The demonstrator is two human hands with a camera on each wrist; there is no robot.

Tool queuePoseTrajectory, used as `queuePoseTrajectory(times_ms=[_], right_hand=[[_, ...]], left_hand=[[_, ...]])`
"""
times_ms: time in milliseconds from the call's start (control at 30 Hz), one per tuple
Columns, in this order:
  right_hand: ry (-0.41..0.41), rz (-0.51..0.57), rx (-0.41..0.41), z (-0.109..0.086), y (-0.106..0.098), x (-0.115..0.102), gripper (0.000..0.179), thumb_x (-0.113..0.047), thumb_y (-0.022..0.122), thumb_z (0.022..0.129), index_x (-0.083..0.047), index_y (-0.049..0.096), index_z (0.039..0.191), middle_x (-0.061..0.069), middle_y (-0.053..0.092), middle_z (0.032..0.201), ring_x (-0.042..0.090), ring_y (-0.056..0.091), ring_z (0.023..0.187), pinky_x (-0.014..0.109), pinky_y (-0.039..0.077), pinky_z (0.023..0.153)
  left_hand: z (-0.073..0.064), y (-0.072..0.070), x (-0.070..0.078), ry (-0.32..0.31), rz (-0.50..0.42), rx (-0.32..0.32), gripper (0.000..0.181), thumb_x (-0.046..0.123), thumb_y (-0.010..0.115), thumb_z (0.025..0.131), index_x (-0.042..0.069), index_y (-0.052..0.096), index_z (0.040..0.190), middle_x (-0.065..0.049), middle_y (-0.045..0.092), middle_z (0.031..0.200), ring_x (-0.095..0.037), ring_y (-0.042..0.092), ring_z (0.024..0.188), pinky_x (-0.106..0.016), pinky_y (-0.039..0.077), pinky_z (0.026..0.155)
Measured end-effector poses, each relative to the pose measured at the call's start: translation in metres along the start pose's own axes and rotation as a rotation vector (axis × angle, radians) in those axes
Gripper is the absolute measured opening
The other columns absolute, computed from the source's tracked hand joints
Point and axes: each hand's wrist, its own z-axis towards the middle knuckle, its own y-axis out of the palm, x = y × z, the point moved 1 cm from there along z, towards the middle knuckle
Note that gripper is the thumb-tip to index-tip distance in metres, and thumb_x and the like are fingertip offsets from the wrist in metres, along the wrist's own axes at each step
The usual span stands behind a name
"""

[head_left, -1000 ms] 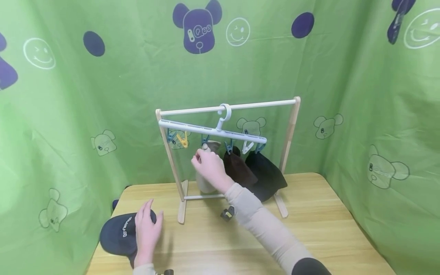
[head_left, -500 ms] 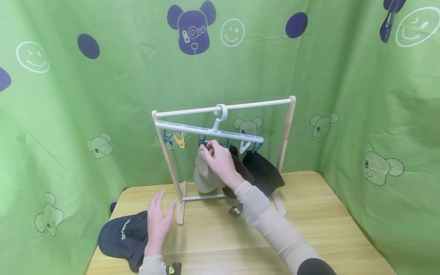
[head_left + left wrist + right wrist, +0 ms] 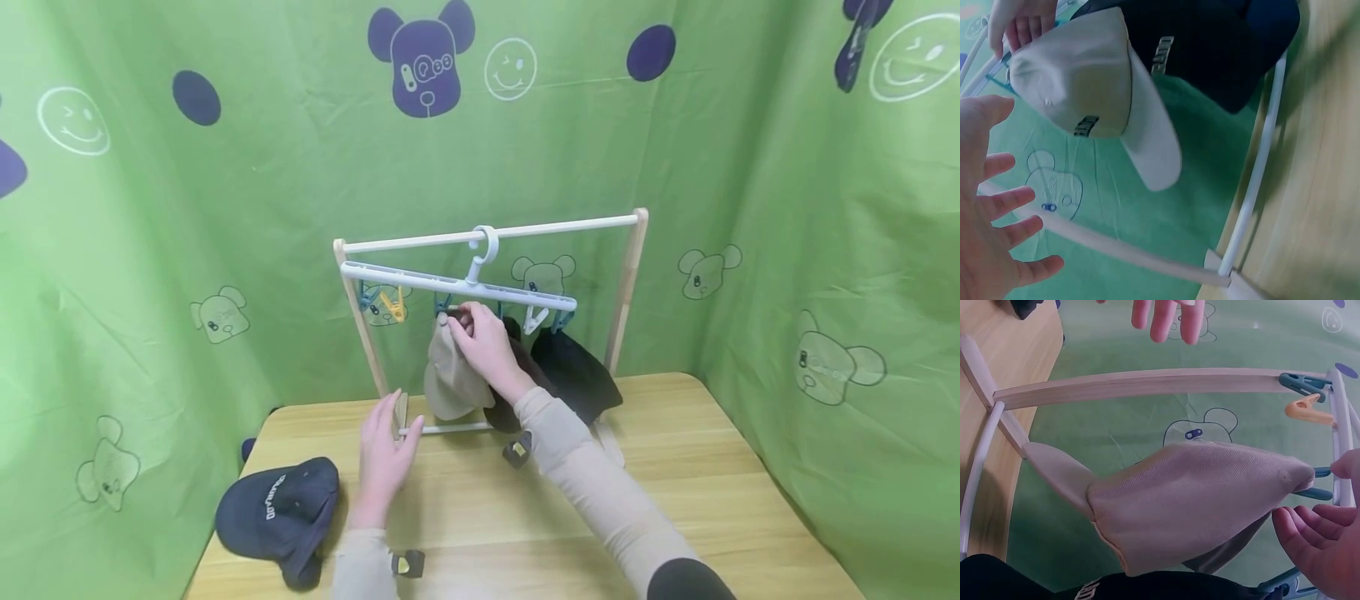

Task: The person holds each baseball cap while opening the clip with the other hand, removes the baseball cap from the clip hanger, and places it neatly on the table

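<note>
A beige cap (image 3: 452,375) hangs by its crown from a blue clip (image 3: 1315,493) on the white hanger (image 3: 472,288). My right hand (image 3: 487,342) is at the top of this cap, thumb and fingers apart close beside the clip. In the right wrist view its fingertips (image 3: 1282,519) are right at the cap's edge. My left hand (image 3: 384,458), fingers spread and holding nothing, is over the table, left of the beige cap. A navy cap (image 3: 273,508) with white lettering lies at the left of the table.
The hanger hooks over a wooden rack's top bar (image 3: 420,242) and tilts down to the right. A brown cap (image 3: 504,417) and a black cap (image 3: 573,379) hang to the right. A yellow clip (image 3: 393,307) and a white clip (image 3: 536,320) hang from the hanger.
My right hand has moved right, from the beige cap's front left to beside its top. The left hand has moved right, away from over the navy cap.
</note>
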Motion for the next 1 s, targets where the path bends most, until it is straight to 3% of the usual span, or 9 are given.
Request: queuePoseTrajectory(times_ms=[533,700,800,1000], right_hand=[[0.101,0.187,-0.166,0.018,0.008,0.008,0.048,-0.03,0.058,0.097,-0.004,0.05,0.136,0.018,0.067,0.112,0.029,0.063,0.101,0.04,0.054,0.092],[0.117,0.193,-0.146,0.019,0.013,0.017,0.042,-0.031,0.053,0.1,-0.006,0.054,0.133,0.014,0.066,0.102,0.022,0.06,0.088,0.029,0.052,0.079],[0.127,0.256,-0.122,0.02,0.014,0.019,0.034,-0.027,0.053,0.1,-0.004,0.059,0.124,0.012,0.065,0.094,0.015,0.057,0.079,0.026,0.049,0.073],[0.162,0.46,-0.127,0.024,0.017,0.021,0.026,-0.02,0.057,0.098,0.001,0.063,0.112,0.009,0.064,0.091,0.007,0.056,0.068,0.037,0.056,0.071]], left_hand=[[0.019,0.022,0.018,0.017,0.037,-0.076,0.072,0.05,0.063,0.09,0.017,0.038,0.149,-0.012,0.04,0.152,-0.034,0.038,0.14,-0.055,0.031,0.116],[0.022,0.027,0.021,0.018,0.029,-0.083,0.077,0.053,0.063,0.088,0.017,0.036,0.15,-0.01,0.04,0.153,-0.034,0.037,0.14,-0.056,0.031,0.115],[0.023,0.029,0.023,0.018,0.013,-0.087,0.078,0.055,0.062,0.088,0.019,0.034,0.151,-0.009,0.039,0.153,-0.031,0.037,0.141,-0.055,0.031,0.116],[0.028,0.031,0.029,0.027,-0.05,-0.091,0.078,0.055,0.062,0.089,0.019,0.032,0.152,-0.009,0.037,0.155,-0.029,0.035,0.142,-0.051,0.03,0.118]])
